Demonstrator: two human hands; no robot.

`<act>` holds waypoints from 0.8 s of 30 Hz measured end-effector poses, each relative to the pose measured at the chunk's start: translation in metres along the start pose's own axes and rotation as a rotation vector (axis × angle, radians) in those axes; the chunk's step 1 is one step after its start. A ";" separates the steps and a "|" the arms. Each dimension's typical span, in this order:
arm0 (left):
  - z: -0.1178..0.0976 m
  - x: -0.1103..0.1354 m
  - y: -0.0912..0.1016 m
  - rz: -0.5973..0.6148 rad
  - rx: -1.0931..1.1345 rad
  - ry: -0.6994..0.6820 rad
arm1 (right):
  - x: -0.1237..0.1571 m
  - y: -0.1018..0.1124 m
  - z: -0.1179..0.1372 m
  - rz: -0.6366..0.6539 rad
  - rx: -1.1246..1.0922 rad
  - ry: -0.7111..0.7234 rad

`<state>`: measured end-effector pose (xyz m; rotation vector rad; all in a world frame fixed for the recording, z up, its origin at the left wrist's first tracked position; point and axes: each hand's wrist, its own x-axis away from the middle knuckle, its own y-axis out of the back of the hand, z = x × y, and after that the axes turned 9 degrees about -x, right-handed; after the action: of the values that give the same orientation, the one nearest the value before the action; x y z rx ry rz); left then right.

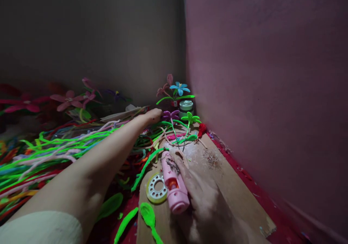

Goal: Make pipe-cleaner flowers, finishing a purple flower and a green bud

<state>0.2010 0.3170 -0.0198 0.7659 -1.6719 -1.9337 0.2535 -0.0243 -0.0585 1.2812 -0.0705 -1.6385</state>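
My left hand [153, 116] reaches far out over the pile, its back towards me and its fingers hidden. Just right of it stands a purple pipe-cleaner flower [171, 116] on a wrapped stem; I cannot tell whether the hand touches it. A green pipe-cleaner flower [191, 118] stands beside the purple one. My right hand [206, 197], dim and blurred, is closed along the right side of a pink tube-shaped tool [174, 182] with dark residue on it and an orange part in its opening. Left of the tool lies a tape roll [150, 193].
The wooden board [239, 200] carries shavings [212, 160] and green pipe-cleaner leaves [148, 215]. Loose pipe cleaners [67, 157] heap on the left. A blue flower [180, 88] and a jar [186, 108] stand in the corner. A pink wall [266, 91] rises at right.
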 end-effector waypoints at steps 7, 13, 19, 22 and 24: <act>-0.004 0.005 0.003 0.222 -0.175 -0.080 | 0.000 0.000 0.001 0.024 -0.040 -0.014; -0.001 0.010 0.004 0.188 -0.256 -0.117 | -0.001 0.002 0.001 0.007 -0.020 0.002; 0.003 0.012 0.010 0.177 -0.289 -0.037 | -0.003 0.000 0.003 -0.034 -0.071 0.007; 0.005 0.010 0.012 0.153 -0.280 0.020 | -0.002 -0.004 0.002 -0.077 -0.098 -0.002; 0.006 0.009 0.013 0.117 -0.267 0.042 | -0.002 -0.005 0.002 -0.107 -0.107 -0.004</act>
<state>0.1906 0.3132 -0.0074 0.5889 -1.3654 -1.9903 0.2485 -0.0209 -0.0592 1.2178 0.0839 -1.7121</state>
